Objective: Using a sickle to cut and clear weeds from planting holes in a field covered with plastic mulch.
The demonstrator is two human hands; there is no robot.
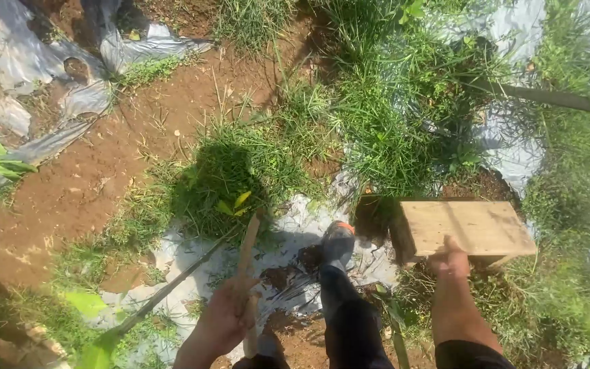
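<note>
Grass (pixel 384 130) and grey plastic sheeting (pixel 295 232) cover the reddish soil ahead. Just right of the dark boot (pixel 338 249), a small wooden stool (pixel 469 225) lies under the right hand (pixel 449 262), which clasps its near edge. Left hand (pixel 223 321) is closed round a wooden handle (pixel 247 253), whose long axis runs up and away toward the grass.

— What lies across the upper left of the frame?
— Crumpled grey plastic sheeting (pixel 49 82) on bare reddish-brown soil (pixel 83 184), with another torn stretch at lower centre.
— And the greenery?
— Dense grass clumps (pixel 384 130) fill the upper middle; a slanted green stalk (pixel 561 99) crosses the upper right. A black rubber boot (pixel 339 253) stands on the sheeting at centre.
</note>
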